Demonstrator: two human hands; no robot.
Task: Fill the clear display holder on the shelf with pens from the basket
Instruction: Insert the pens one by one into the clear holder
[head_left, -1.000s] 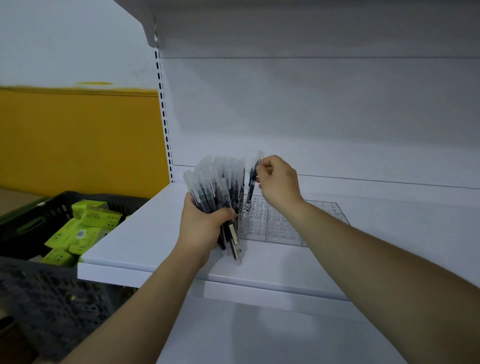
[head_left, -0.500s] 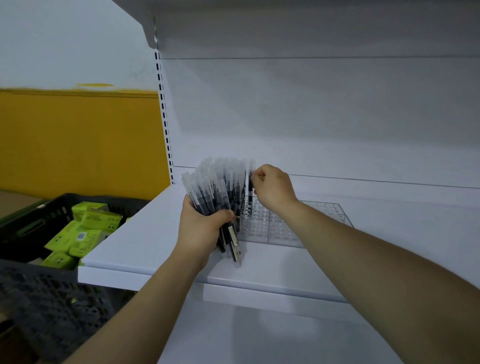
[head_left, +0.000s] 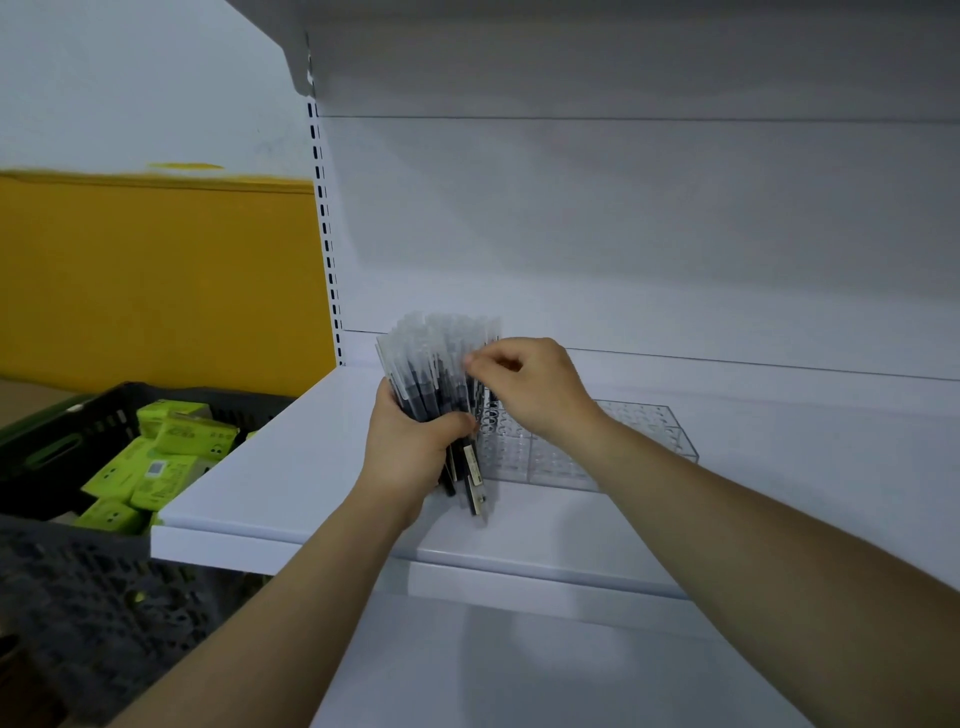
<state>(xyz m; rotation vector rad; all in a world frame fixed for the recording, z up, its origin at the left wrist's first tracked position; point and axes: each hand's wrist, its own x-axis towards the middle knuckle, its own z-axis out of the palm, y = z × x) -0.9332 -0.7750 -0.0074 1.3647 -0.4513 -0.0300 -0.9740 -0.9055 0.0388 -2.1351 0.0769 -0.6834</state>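
Note:
My left hand (head_left: 410, 452) grips a thick bundle of pens (head_left: 436, 364), black inside clear wrappers, held upright over the white shelf (head_left: 291, 467). My right hand (head_left: 535, 387) is at the bundle's right edge, thumb and forefinger pinched on the top of one pen there. The clear display holder (head_left: 639, 441), a flat tray with a grid of round holes, lies on the shelf just right of the bundle, partly behind my right wrist. One pen seems to stand at the holder's left end, mostly hidden by my right hand.
A dark plastic basket (head_left: 67, 582) with several lime-green boxes (head_left: 156, 467) sits low on the left, beside the shelf's end. A slotted upright (head_left: 326, 234) runs up the shelf's back left corner. Another shelf overhangs above. A yellow wall panel is behind the basket.
My right hand went down to the holder's left end with a pen, then moved left to the bundle and pinched a pen top. My left hand barely moved.

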